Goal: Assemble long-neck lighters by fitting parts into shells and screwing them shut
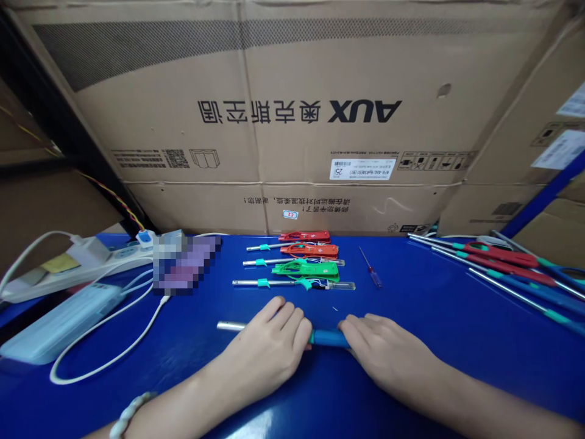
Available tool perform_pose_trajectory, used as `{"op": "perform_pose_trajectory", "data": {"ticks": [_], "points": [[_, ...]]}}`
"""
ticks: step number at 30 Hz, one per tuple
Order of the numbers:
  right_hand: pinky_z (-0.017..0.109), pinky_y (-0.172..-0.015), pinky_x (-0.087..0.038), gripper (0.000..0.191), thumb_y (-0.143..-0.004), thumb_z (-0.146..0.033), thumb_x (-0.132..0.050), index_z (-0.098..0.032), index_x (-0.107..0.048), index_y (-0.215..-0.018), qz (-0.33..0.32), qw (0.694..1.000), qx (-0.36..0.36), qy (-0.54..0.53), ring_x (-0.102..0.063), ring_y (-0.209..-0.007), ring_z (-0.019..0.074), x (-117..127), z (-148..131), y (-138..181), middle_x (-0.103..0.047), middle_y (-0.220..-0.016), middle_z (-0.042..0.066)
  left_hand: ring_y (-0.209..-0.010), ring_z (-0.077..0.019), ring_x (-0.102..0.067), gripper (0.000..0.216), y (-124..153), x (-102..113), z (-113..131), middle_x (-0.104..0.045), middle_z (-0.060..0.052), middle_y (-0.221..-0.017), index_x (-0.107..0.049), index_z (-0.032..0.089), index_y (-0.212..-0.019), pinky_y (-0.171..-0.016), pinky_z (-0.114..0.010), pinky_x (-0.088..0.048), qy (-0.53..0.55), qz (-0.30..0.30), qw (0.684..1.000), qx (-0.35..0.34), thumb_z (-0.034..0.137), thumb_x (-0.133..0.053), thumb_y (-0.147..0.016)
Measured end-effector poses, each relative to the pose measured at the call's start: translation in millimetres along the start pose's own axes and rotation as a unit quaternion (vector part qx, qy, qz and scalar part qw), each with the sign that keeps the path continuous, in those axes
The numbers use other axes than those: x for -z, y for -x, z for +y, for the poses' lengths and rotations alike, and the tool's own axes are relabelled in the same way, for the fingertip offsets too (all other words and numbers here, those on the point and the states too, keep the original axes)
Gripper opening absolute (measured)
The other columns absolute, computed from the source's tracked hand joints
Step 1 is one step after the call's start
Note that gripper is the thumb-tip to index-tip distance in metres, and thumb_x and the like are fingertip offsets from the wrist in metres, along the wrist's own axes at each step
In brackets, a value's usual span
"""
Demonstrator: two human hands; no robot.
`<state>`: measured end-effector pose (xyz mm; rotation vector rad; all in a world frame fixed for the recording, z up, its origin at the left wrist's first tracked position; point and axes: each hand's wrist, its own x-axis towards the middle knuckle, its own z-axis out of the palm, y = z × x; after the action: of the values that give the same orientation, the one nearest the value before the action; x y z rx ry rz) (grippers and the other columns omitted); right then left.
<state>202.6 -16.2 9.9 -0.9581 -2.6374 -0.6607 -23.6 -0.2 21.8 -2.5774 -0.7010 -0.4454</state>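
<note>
A long-reach lighter (326,338) with a blue handle and a metal tube lies crosswise in both hands, just above the blue table. My left hand (276,341) is closed around it near the green part, and the tube tip sticks out to the left. Closed on the blue handle's right end is my right hand (388,350), which hides that end. Beyond the hands, opened lighters lie in rows: a green casing (315,270), an orange casing (311,250) and a red casing (306,236), with metal tubes and clear fuel tanks (342,285) beside them.
A small screwdriver (371,268) lies right of the opened lighters. Several whole lighters (512,262) are piled at the right. On the left are a power strip (46,280), a light-blue power bank (64,323) and a looped white cable (150,326). A cardboard box (292,152) stands behind.
</note>
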Motion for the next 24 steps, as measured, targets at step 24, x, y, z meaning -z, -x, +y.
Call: {"op": "perform_pose_trajectory", "data": {"ticks": [24], "points": [[0.032, -0.073, -0.051, 0.029, -0.099, -0.032, -0.039, -0.013, -0.061, -0.103, 0.042, 0.98, -0.024, -0.193, -0.066, -0.08, 0.0207, -15, 40, -3, -0.07, -0.089, 0.009, -0.094, -0.0251, -0.055, 0.026, -1, 6, -31, -0.061, -0.011, -0.105, -0.049, 0.011, -0.118, -0.082, -0.04, -0.042, 0.085, -0.037, 0.995, 0.037, 0.024, -0.041, -0.097]]}}
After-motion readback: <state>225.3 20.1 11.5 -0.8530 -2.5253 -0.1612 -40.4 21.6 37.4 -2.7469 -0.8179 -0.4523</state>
